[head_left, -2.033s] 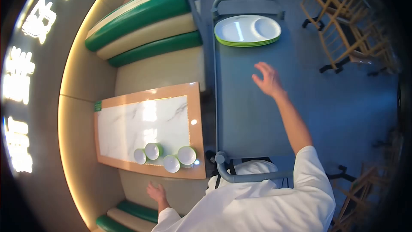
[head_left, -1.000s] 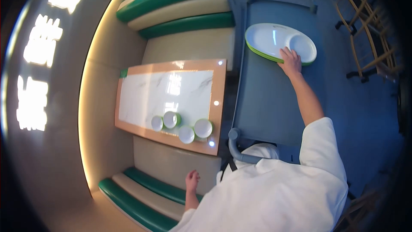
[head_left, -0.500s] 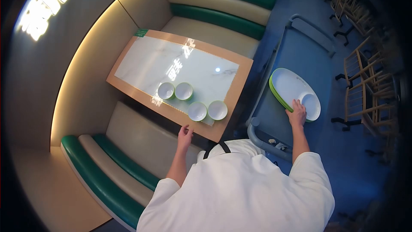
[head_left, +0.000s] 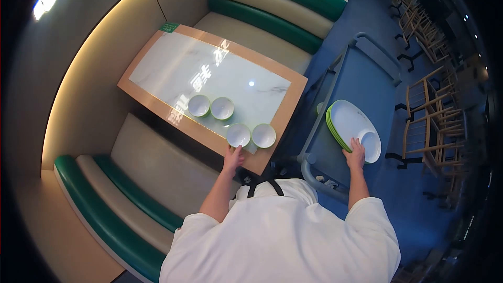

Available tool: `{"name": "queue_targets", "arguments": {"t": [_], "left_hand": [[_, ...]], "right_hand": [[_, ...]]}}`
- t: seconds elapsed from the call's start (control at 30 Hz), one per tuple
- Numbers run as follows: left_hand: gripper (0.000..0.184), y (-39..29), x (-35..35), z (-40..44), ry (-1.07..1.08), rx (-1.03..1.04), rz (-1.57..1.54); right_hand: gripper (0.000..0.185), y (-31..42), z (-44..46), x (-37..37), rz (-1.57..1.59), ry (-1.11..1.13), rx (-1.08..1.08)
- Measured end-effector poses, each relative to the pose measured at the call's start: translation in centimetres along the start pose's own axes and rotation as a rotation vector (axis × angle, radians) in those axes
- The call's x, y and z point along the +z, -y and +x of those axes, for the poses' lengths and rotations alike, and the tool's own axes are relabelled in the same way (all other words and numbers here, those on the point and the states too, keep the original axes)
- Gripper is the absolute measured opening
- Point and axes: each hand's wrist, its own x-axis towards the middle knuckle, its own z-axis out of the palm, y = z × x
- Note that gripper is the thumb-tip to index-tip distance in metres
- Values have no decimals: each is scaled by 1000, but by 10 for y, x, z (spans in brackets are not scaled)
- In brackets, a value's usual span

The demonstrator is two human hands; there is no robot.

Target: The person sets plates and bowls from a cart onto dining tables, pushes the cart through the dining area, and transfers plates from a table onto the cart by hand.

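Note:
My right hand [head_left: 355, 154] grips the near edge of a stack of oval white plates with green rims [head_left: 350, 120], which lies on the grey cart [head_left: 367, 81]. At the near edge of the table [head_left: 287, 110], my left hand [head_left: 233, 159] has its fingers at the rim of a white bowl with a green outside [head_left: 239, 134]. A second bowl [head_left: 263, 135] stands just right of it. Two more bowls, one at the left [head_left: 199, 106] and one beside it [head_left: 222, 108], stand farther back on the marble-patterned top.
A green and beige bench [head_left: 272, 13] runs behind the table, and another [head_left: 115, 204] is at the near left. Wooden chairs [head_left: 424, 94] line the right side. Crumpled bits [head_left: 331, 183] lie at the cart's near end.
My left hand has moved from beside the table to the bowl. The right hand, first apart from the plates, has taken hold of them, and the stack is now nearer the cart's handle.

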Motion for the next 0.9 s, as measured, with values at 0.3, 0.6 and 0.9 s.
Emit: {"name": "queue_targets", "arguments": {"t": [0.3, 0.6, 0.9], "left_hand": [[87, 27, -7, 6, -327, 35, -216], [60, -12, -42, -38, -406, 145, -11], [57, -51, -38, -38, -415, 455, 372]], "right_hand": [[79, -19, 3, 26, 75, -103, -49], [77, -21, -1, 31, 87, -169, -4], [74, -19, 6, 22, 129, -150, -9]]}}
